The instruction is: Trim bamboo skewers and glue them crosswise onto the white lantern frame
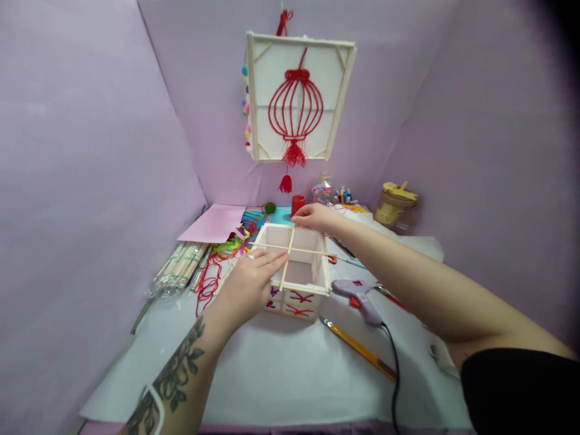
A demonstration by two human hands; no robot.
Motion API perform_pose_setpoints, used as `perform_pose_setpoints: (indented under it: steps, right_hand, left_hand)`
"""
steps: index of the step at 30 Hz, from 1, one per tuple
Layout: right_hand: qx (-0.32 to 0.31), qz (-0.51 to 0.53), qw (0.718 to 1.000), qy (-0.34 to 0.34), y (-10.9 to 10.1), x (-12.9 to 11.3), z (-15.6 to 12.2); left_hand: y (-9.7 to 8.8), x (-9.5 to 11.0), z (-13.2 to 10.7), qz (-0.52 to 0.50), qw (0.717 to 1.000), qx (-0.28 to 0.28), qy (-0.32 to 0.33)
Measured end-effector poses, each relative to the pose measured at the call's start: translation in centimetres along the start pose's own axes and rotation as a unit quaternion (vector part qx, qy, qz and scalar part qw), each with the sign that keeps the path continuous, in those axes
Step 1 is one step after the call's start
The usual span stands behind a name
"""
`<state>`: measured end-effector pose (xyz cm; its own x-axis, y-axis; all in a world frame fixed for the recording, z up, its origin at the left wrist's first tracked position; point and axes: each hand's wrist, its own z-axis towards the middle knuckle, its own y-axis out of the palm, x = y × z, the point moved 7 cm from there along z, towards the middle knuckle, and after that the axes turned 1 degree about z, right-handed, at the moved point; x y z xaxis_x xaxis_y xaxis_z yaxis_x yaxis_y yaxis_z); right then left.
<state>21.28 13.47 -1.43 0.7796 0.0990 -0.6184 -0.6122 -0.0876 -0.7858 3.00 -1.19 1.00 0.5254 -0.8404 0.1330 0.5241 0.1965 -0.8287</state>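
A small white box lantern frame [302,284] made of wooden sticks stands on the white table cover, open side up, with red yarn patterns on its near face. Two thin sticks [290,249] lie crossed over its top. My left hand [250,284] rests flat on the near left rim, fingers stretched onto one stick. My right hand [315,217] reaches over to the far rim, fingers curled down on the end of the other stick.
A lilac glue gun [360,297] with black cord lies right of the box, a yellow pencil [357,348] in front. Bundled sticks [179,270], red yarn [209,279] and pink paper [216,222] are left. A finished lantern [296,99] hangs behind.
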Motion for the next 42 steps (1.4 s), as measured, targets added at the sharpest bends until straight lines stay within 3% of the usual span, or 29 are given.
perform_pose_setpoints:
  steps: [3, 5, 6, 8, 11, 16, 21, 25, 27, 30, 34, 38, 42]
  right_hand:
    - [-0.02, 0.001, 1.0, -0.008, -1.8, 1.1, -0.9]
    - [-0.045, 0.015, 0.999, 0.0, -2.4, 2.2, -1.5]
    - [-0.061, 0.029, 0.998, 0.005, -2.4, 2.7, -1.9]
    - [-0.087, 0.081, 0.993, 0.02, -1.9, 3.5, -2.4]
    - [-0.087, 0.155, 0.983, 0.047, -0.5, 3.8, -3.0]
    - [-0.049, 0.186, 0.978, 0.08, 0.8, 3.0, -3.2]
    - [-0.033, 0.177, 0.979, 0.094, 0.9, 2.2, -4.3]
    - [-0.025, 0.185, 0.978, 0.097, 1.3, 1.6, -5.5]
    - [-0.017, 0.192, 0.976, 0.103, 1.5, 1.4, -5.9]
    - [-0.004, 0.206, 0.973, 0.106, 1.3, 1.5, -6.6]
    - [0.008, 0.231, 0.967, 0.109, 0.9, 1.8, -8.2]
    - [0.007, 0.302, 0.944, 0.13, 1.9, 1.6, -10.5]
    - [0.011, 0.349, 0.927, 0.138, 3.9, 0.7, -12.1]
  left_hand:
    - [-2.3, -1.3, -2.4, -0.022, 0.987, 0.143, -0.07]
    - [-3.0, -2.8, -5.1, -0.025, 0.956, 0.231, -0.181]
    - [-2.7, -3.5, -6.4, -0.033, 0.938, 0.249, -0.239]
    - [-1.2, -4.5, -8.2, -0.072, 0.915, 0.232, -0.321]
    - [1.0, -5.2, -8.8, -0.14, 0.899, 0.201, -0.363]
    - [1.2, -6.9, -8.3, -0.179, 0.879, 0.219, -0.383]
    - [0.1, -9.5, -8.3, -0.186, 0.891, 0.197, -0.365]
    - [-1.4, -8.7, -6.9, -0.067, 0.961, 0.131, -0.232]
    - [-1.9, -7.8, -5.9, 0.015, 0.982, 0.081, -0.167]
    - [-2.3, -7.7, -4.5, 0.083, 0.989, 0.027, -0.122]
    - [-2.0, -8.9, -2.5, 0.068, 0.996, -0.02, -0.062]
    - [-1.1, -10.9, -1.5, 0.031, 0.999, -0.029, -0.027]
    - [-0.5, -12.9, -1.4, 0.013, 0.999, -0.021, -0.04]
